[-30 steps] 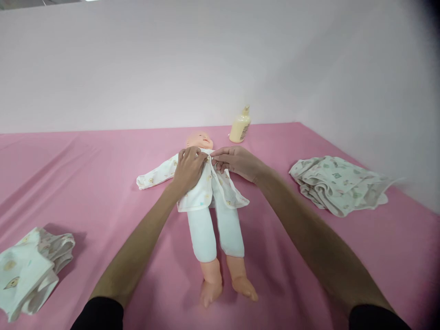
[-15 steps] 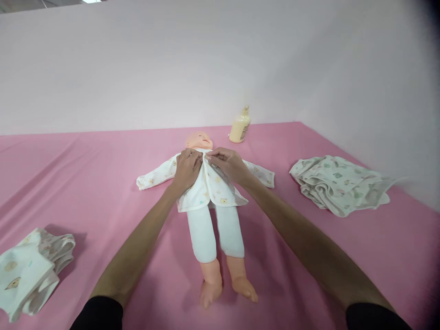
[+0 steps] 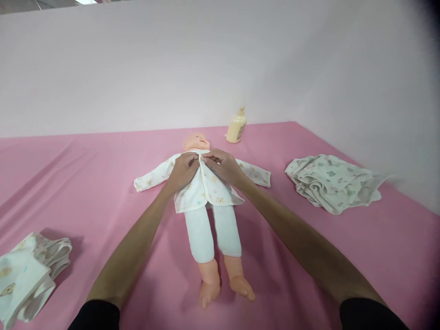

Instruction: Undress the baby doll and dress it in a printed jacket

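A baby doll (image 3: 196,140) lies on its back on the pink sheet (image 3: 103,183), head toward the wall. It wears a white printed shirt (image 3: 206,190) and pale blue trousers (image 3: 211,229); its feet are bare. My left hand (image 3: 182,172) pinches the left front edge of the shirt at the chest. My right hand (image 3: 222,166) pinches the right front edge, and the two edges meet just below the doll's chin. Both sleeves lie spread out to the sides.
A cream pump bottle (image 3: 236,127) stands by the wall behind the doll's head. A crumpled printed cloth (image 3: 332,182) lies at the right. Folded printed clothing (image 3: 25,275) sits at the lower left near the edge.
My right hand has pulled the right shirt front across the doll's chest to meet the left one, uncovering the right sleeve. Both hands have drawn close together at the collar.
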Motion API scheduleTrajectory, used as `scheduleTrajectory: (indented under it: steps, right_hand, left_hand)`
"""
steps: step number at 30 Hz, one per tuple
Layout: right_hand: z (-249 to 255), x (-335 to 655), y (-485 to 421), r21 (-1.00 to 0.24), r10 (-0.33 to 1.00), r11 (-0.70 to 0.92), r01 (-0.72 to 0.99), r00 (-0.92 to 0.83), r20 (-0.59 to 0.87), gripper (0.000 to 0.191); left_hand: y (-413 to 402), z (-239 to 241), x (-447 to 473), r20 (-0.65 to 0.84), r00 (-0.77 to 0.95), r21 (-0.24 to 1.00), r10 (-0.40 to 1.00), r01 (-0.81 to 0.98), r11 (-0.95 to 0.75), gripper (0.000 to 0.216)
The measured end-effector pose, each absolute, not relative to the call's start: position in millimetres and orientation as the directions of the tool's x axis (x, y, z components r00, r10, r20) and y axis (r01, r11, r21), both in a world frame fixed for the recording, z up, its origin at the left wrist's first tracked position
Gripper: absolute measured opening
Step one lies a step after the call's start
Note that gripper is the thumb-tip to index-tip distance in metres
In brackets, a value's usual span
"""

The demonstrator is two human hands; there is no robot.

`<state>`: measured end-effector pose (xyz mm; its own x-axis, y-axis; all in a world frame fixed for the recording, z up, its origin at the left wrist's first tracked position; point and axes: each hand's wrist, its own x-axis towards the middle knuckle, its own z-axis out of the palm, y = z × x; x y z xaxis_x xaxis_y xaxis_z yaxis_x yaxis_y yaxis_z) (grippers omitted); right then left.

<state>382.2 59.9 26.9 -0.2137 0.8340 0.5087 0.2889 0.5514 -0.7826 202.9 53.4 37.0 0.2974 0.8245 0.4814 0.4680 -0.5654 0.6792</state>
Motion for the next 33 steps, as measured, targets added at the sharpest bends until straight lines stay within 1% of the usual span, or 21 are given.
scheduleTrajectory:
  steps: [7,12,19,22,25,29,31,33]
  right_hand:
    - [28.6,383.1,58.2,-0.732,0.801,0.599,0.325,-0.242,0.548,0.021]
    - [26.0,382.7,59.4,-0.718,0.789,0.614,0.327,-0.243,0.564,0.02]
    - [19.6,383.3,63.7,-0.735,0.782,0.622,0.269,-0.254,0.569,0.02]
    - [19.1,384.6,64.1,-0.719,0.771,0.636,0.279,-0.268,0.578,0.019]
    - [19.6,384.7,63.3,-0.642,0.729,0.684,0.347,-0.297,0.617,0.02]
    - [18.5,383.1,62.8,-0.431,0.613,0.772,0.467,-0.366,0.7,0.025]
    - [17.8,382.5,62.7,-0.324,0.57,0.783,0.531,-0.404,0.715,0.028]
    - [17.9,382.5,62.1,-0.243,0.555,0.77,0.589,-0.432,0.711,0.03]
  left_hand:
    - [56.5,36.6,196.4,0.387,0.36,0.78,0.849,0.364,-0.51,0.026]
    - [56.2,38.4,192.4,0.35,0.408,0.786,0.843,0.362,-0.501,0.025]
    - [58.7,35.3,195.9,0.372,0.36,0.806,0.855,0.331,-0.49,0.025]
    - [59.8,34.1,196.8,0.365,0.333,0.824,0.869,0.318,-0.468,0.026]
    - [60.8,33.8,197.6,0.362,0.318,0.828,0.876,0.322,-0.459,0.026]
    - [61.5,33.3,199.6,0.379,0.311,0.814,0.872,0.337,-0.473,0.022]
    - [61.3,32.9,200.5,0.392,0.304,0.802,0.868,0.35,-0.485,0.021]
    - [60.9,32.6,201.2,0.408,0.306,0.787,0.86,0.359,-0.501,0.021]
